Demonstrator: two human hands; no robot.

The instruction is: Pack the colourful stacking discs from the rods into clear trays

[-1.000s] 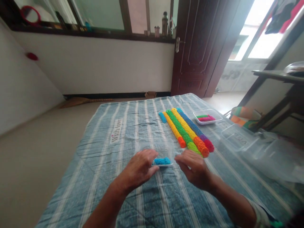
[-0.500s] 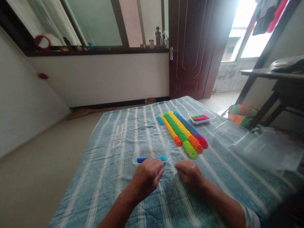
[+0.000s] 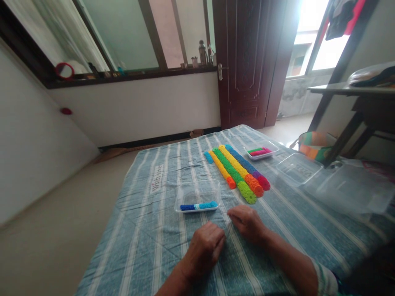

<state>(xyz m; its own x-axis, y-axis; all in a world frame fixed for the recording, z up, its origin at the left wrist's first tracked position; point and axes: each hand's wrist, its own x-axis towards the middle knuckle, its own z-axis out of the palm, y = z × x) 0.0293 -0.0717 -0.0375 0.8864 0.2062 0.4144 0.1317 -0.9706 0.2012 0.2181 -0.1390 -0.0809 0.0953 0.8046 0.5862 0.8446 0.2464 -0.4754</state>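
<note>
My left hand (image 3: 206, 243) rests on the striped cloth with its fingers curled in. Whatever it may hold is hidden under the knuckles. To its right, my right hand (image 3: 246, 222) is also closed, fingertips pressed together, their inside out of sight. Just beyond my left hand stands a clear plastic box (image 3: 197, 188). Along its near side lies a row of stacked discs (image 3: 199, 206), dark blue, pale and light blue. Past my right hand, long rows of notched plastic discs (image 3: 234, 168) lie side by side in yellow, orange, green, blue, purple and pink.
A second clear box (image 3: 271, 154) with green and pink disc rows stands behind, on the right. Nearer are a clear lid (image 3: 299, 167) and a clear plastic bag (image 3: 354, 187). The cloth-covered bed (image 3: 138, 197) ends at the left and far edges. A table (image 3: 364, 90) stands right.
My left hand has drawn back from the box toward me and to the right, uncovering the blue row inside. My right hand has stayed nearly still. The view has tilted slightly.
</note>
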